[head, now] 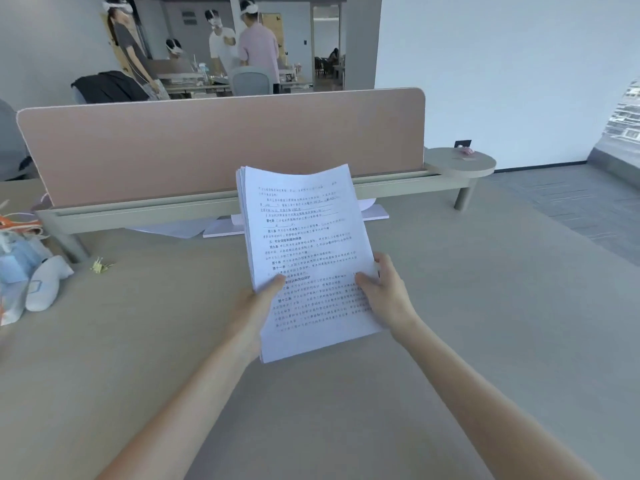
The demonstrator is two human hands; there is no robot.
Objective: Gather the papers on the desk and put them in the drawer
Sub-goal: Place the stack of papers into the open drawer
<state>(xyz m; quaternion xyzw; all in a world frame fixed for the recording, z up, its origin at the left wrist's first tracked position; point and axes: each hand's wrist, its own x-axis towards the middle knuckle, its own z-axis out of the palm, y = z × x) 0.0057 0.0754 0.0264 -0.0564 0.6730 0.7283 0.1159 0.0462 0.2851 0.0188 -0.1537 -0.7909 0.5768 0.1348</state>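
Note:
A stack of white printed papers [304,237] is held up above the grey desk [450,306], tilted away from me. My left hand [258,306] grips its lower left edge, thumb on top. My right hand [384,289] grips the lower right edge, thumb on the page. More white sheets [180,230] and a flat white pad [375,213] lie on the desk under the partition rail, partly hidden by the stack. No drawer is in view.
A pink partition [221,147] runs across the back of the desk on a grey rail. At the left edge lie plastic bags and a white pouch [48,282], with a small yellow clip [100,266] nearby. A round side shelf [460,162] sits at the right. Several people stand behind.

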